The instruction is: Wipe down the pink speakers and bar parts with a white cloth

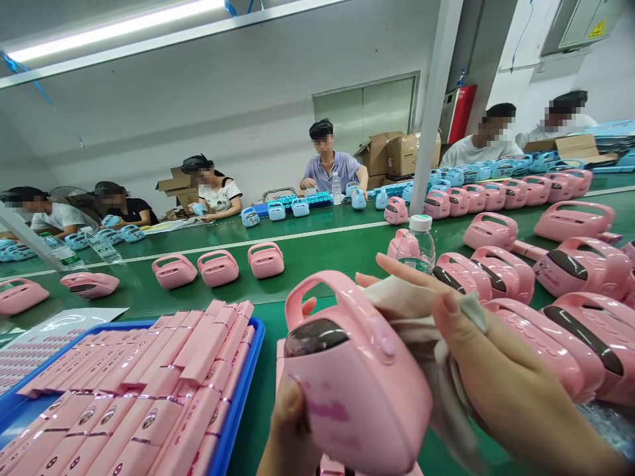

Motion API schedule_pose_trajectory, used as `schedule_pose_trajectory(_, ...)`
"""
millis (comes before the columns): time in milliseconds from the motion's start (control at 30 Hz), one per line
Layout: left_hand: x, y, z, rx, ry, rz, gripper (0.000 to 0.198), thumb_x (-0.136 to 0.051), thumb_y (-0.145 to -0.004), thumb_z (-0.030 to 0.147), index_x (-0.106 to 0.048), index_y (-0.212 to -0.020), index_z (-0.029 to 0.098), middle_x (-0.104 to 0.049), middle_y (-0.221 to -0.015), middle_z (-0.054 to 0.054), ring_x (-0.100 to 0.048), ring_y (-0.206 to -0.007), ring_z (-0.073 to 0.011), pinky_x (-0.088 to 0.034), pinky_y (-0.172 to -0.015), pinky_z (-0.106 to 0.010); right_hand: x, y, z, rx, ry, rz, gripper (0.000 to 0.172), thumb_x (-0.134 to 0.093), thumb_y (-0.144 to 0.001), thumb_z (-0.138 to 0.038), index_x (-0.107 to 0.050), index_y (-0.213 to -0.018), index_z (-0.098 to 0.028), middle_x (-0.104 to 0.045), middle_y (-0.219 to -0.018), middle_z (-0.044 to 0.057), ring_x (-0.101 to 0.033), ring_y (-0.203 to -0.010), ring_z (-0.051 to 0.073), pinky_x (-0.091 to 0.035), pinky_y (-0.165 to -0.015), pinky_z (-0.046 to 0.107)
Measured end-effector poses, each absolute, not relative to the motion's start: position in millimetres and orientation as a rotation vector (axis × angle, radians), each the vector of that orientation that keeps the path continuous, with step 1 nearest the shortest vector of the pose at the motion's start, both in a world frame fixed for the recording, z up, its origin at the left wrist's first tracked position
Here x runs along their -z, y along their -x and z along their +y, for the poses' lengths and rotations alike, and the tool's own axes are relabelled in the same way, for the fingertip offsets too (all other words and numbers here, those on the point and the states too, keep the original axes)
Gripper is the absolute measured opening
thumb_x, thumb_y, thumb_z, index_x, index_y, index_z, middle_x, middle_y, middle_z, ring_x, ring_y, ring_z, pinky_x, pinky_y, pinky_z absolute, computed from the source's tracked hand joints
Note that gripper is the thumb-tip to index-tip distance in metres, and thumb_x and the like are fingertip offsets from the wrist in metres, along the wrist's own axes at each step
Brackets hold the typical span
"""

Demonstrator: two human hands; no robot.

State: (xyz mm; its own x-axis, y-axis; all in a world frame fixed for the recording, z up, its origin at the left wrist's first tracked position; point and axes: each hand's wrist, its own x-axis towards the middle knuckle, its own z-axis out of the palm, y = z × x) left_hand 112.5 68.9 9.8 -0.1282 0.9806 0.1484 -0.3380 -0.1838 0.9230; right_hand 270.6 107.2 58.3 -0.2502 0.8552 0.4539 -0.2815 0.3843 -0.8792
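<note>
In the middle foreground a pink plastic portable case with a carry handle (367, 390), looking like a small speaker, is tilted in my grip. It has a dark glossy panel near the handle and darker pink marks on its front. My left hand (290, 413) is closed round its lower left side, partly hidden behind it. My right hand (489, 357) holds a crumpled whitish cloth (404, 301) between thumb and fingers, close to the right side of the case. Whether the cloth touches the case I cannot tell.
At left, a blue tray (247, 387) holds stacked pink oblong pieces beside a printed sheet (64, 324). Several pink cases (570, 344) stand at right near a clear bottle (421, 248). A white post (436, 99) rises beyond. Co-workers (330, 162) sit opposite with blue cases.
</note>
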Motion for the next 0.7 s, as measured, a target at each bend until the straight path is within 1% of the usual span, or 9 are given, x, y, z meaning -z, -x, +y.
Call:
schedule_pose_trajectory(33, -12, -115, 70, -1.558, -0.998, 0.889, 0.089, -0.064, -0.056, 0.069, -0.038, -0.130, 0.027, -0.065, -0.105, -0.009, -0.060, -0.095, -0.0328, -0.050, -0.077, -0.045, -57, -271, 110, -1.193, 0.588, -1.378, 0.037, -0.044, -0.091, -0.044, -0.053, -0.124, -0.032, -0.061, -0.123, 0.001, -0.056, -0.113, 0.022, -0.054, -0.086, 0.030)
schedule_pose_trajectory(100, -16, -121, 73, -1.568, -0.967, 0.855, 0.099, -0.078, -0.050, 0.049, -0.028, -0.133, 0.030, -0.065, -0.106, -0.006, -0.061, -0.095, -0.0314, -0.051, -0.076, -0.041, -54, -271, 118, -1.225, 0.630, -1.261, 0.039, -0.046, -0.089, -0.046, -0.054, -0.124, -0.031, -0.062, -0.122, 0.002, -0.055, -0.114, 0.022, -0.053, -0.088, 0.031)
schedule_pose_trajectory(167, -17, -129, 74, -1.576, -0.941, 0.901, 0.100, -0.080, -0.049, 0.035, -0.027, -0.132, 0.027, -0.064, -0.108, -0.007, -0.062, -0.095, -0.0287, -0.052, -0.076, -0.036, -50, -270, 127, -1.264, 0.638, -1.135, 0.043, -0.048, -0.087, -0.048, -0.053, -0.125, -0.029, -0.066, -0.116, 0.003, -0.059, -0.110, 0.023, -0.055, -0.084, 0.032)
schedule_pose_trajectory(267, -17, -137, 75, -1.553, -0.936, 1.050, 0.093, -0.079, -0.047, 0.036, -0.033, -0.127, 0.021, -0.061, -0.109, -0.010, -0.061, -0.094, -0.0278, -0.052, -0.073, -0.034, -44, -267, 138, -1.306, 0.667, -1.035, 0.045, -0.050, -0.085, -0.049, -0.054, -0.125, -0.027, -0.068, -0.112, 0.005, -0.062, -0.105, 0.025, -0.058, -0.079, 0.033)
schedule_pose_trajectory(367, -18, -137, 73, -1.546, -1.006, 1.215, 0.088, -0.078, -0.048, 0.038, -0.037, -0.124, 0.022, -0.059, -0.111, -0.009, -0.060, -0.094, -0.0288, -0.050, -0.078, -0.038, -39, -263, 145, -1.315, 0.694, -1.085, 0.043, -0.050, -0.086, -0.049, -0.057, -0.121, -0.027, -0.067, -0.113, 0.004, -0.060, -0.108, 0.023, -0.053, -0.088, 0.035)
schedule_pose_trajectory(467, -19, -135, 71, -1.576, -1.179, 1.408, 0.077, -0.077, -0.049, 0.036, -0.046, -0.119, 0.025, -0.060, -0.109, -0.006, -0.058, -0.097, -0.0288, -0.045, -0.086, -0.040, -35, -259, 147, -1.316, 0.699, -1.162, 0.041, -0.045, -0.088, -0.050, -0.058, -0.118, -0.025, -0.062, -0.121, 0.005, -0.054, -0.115, 0.023, -0.045, -0.097, 0.039)
schedule_pose_trajectory(567, -18, -134, 71, -1.587, -1.273, 1.564, 0.073, -0.077, -0.048, 0.036, -0.052, -0.115, 0.028, -0.060, -0.106, -0.003, -0.056, -0.097, -0.0291, -0.044, -0.087, -0.041, -35, -257, 146, -1.228, 0.734, -1.277, 0.040, -0.040, -0.090, -0.050, -0.064, -0.106, -0.022, -0.060, -0.123, 0.006, -0.050, -0.119, 0.023, -0.039, -0.101, 0.040)
schedule_pose_trajectory(633, -15, -134, 72, -1.607, -1.341, 1.655, 0.073, -0.077, -0.048, 0.036, -0.053, -0.116, 0.029, -0.061, -0.104, -0.004, -0.056, -0.096, -0.0301, -0.044, -0.087, -0.043, -36, -257, 146, -1.091, 0.792, -1.423, 0.041, -0.037, -0.091, -0.050, -0.065, -0.098, -0.021, -0.064, -0.115, 0.007, -0.054, -0.113, 0.023, -0.041, -0.098, 0.039)
schedule_pose_trajectory(700, -11, -134, 75, -1.634, -1.449, 1.706, 0.071, -0.077, -0.050, 0.036, -0.054, -0.117, 0.030, -0.061, -0.105, -0.005, -0.055, -0.097, -0.0310, -0.043, -0.086, -0.044, -36, -258, 146, -0.862, 0.836, -1.652, 0.040, -0.035, -0.092, -0.048, -0.063, -0.095, -0.020, -0.066, -0.102, 0.008, -0.059, -0.101, 0.022, -0.044, -0.089, 0.038)
